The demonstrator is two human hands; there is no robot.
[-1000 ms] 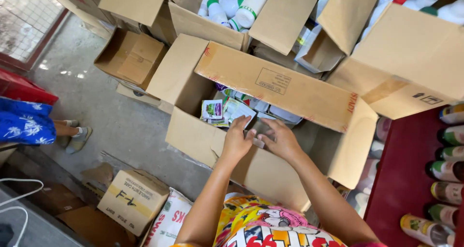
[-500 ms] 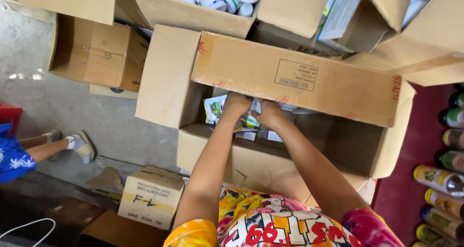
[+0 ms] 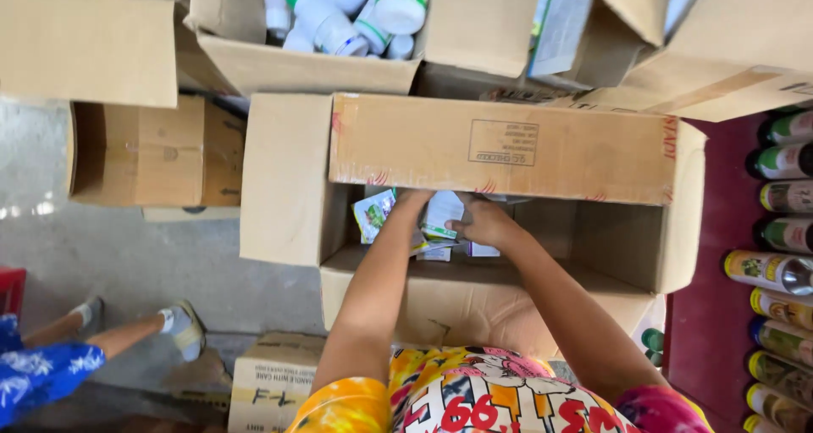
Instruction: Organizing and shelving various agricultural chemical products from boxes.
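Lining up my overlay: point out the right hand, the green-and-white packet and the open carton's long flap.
right hand [image 3: 483, 223], head view, back of hand.
green-and-white packet [image 3: 373, 215], head view, its face.
long flap [image 3: 500, 149], head view, its middle.

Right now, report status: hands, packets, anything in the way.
Both hands in open brown cardboard box. Right hand grips white-green packets; left hand half hidden under top flap. Flap overhangs the opening.

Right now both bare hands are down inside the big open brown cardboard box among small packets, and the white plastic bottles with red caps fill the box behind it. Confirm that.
Not quite: the white plastic bottles have green caps, not red, as the head view shows. The rest holds: the left hand and right hand are down inside the big open brown cardboard box among small packets, and the bottles fill the box behind it.
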